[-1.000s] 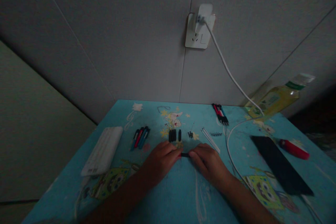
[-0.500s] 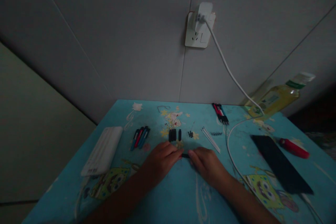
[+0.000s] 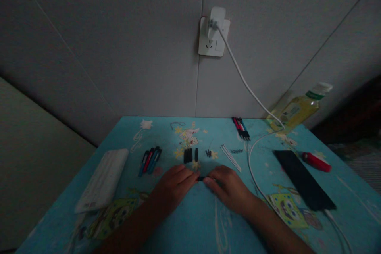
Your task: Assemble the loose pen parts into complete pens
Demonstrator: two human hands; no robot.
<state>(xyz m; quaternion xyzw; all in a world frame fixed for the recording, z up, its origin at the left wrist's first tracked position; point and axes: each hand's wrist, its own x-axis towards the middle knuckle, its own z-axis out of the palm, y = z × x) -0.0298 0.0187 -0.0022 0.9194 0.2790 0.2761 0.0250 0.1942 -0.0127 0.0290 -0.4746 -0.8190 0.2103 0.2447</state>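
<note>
Between my hands, low over the table, lies a short dark pen part (image 3: 201,178) with a bit of red at its left end. My left hand (image 3: 175,184) is closed, pinching the red end. The fingers of my right hand (image 3: 228,184) close around the other end, which they mostly hide. Just beyond my hands are several short black tubes (image 3: 188,155) standing in a row. To their right sit a cluster of tiny black pieces (image 3: 208,153), slim white refills (image 3: 231,158) and a row of small springs (image 3: 237,151).
Coloured pen barrels (image 3: 150,160) lie left, more pen parts (image 3: 241,128) at the back right. A white power bank (image 3: 102,180) is on the left. At right are a dark flat device (image 3: 303,178), a red object (image 3: 316,162), a white cable (image 3: 250,158) and a yellow bottle (image 3: 297,111).
The whole view has shifted, so things appear further left. Both hands stay on the pen part, and the right thumb shows slightly more extended along it.
</note>
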